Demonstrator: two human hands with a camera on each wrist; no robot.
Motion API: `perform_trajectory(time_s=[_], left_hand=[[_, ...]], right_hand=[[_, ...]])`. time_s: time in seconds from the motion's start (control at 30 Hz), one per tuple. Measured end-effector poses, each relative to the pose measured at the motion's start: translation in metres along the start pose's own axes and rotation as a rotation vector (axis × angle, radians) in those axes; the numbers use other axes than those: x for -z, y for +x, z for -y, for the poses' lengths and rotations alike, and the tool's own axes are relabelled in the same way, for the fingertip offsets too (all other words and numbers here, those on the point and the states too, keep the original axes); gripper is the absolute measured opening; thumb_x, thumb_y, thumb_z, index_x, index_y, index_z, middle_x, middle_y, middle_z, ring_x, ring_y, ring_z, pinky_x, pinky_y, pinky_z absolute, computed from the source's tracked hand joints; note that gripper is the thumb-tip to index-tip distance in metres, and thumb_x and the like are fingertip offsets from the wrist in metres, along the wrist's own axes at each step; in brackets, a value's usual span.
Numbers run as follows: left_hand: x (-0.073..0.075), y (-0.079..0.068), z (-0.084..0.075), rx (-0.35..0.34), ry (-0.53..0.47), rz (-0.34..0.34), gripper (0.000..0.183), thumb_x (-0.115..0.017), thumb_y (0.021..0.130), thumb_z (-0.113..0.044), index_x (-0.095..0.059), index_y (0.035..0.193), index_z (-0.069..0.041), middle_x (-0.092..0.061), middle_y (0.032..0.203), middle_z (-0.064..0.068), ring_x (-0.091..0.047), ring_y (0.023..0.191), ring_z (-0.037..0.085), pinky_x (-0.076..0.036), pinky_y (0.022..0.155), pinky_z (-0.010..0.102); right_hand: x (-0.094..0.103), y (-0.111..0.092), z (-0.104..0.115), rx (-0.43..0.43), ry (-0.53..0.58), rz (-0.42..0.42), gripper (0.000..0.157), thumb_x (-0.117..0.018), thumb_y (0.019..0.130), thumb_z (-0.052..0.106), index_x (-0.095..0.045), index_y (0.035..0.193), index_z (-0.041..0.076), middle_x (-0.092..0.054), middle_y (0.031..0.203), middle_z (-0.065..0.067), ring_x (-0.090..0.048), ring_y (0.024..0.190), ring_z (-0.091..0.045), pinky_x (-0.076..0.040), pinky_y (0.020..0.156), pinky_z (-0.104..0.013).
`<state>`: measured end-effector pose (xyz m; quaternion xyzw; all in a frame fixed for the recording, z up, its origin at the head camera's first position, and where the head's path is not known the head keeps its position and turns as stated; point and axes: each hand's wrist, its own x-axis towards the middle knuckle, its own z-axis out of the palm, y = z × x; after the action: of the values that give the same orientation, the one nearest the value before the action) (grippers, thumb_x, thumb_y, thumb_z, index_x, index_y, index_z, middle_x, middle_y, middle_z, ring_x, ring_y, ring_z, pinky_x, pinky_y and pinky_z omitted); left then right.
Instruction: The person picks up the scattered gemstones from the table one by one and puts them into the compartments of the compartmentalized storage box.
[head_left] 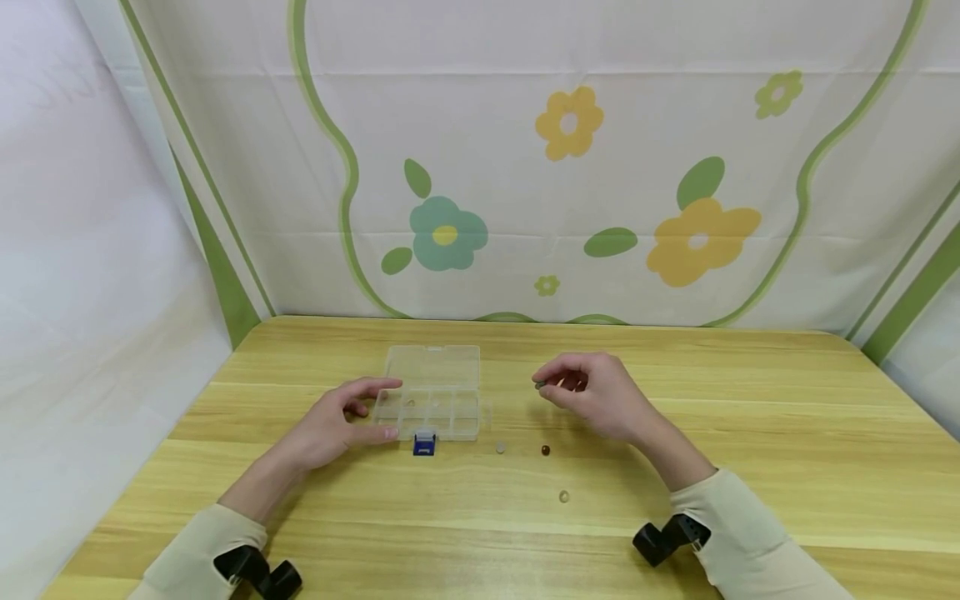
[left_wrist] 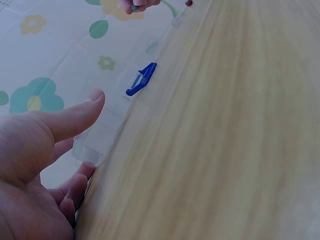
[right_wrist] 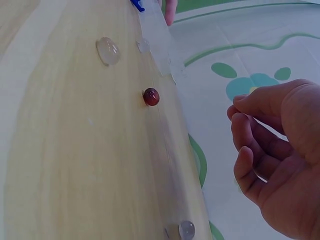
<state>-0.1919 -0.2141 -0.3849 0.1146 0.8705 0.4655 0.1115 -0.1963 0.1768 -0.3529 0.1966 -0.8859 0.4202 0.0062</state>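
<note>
A clear plastic compartment box (head_left: 457,427) with a blue latch (head_left: 423,445) lies with its lid (head_left: 433,365) raised at the back. My left hand (head_left: 330,423) holds its left end, thumb at the front edge and index finger towards the hinge. A few tiny, indistinct pieces show in its compartments. To the right, my right hand (head_left: 592,396) pinches a small dark bead (head_left: 540,385) above the table. Its fingers mostly hide the bead in the right wrist view. A dark red bead (right_wrist: 151,96) lies nearest that hand.
Right of the box, a small pale bead (head_left: 500,448) lies on the wooden table (head_left: 420,525). A clear, rounded bead (head_left: 564,496) is closer to the front. Another clear bead (right_wrist: 187,230) appears low in the right wrist view. A flowered cloth (head_left: 510,183) hangs behind.
</note>
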Motion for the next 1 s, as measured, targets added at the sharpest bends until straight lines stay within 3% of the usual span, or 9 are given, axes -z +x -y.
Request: perform_trajectory(time_s=[1.0], left_hand=[[-0.001,0.001,0.001,0.002,-0.001,-0.005,0.069,-0.087,0.090,-0.032,-0.059,0.152,-0.023,-0.055,0.146,0.012,-0.044,0.113,0.027,-0.038,0.090,0.038]], right_hand=[[-0.014,-0.001,0.008,-0.032,-0.008,0.037,0.010,-0.076,0.097,0.014,-0.081,0.106,0.012,-0.076,0.095,0.003,-0.064,0.081,-0.017,-0.052,0.070,-0.027]])
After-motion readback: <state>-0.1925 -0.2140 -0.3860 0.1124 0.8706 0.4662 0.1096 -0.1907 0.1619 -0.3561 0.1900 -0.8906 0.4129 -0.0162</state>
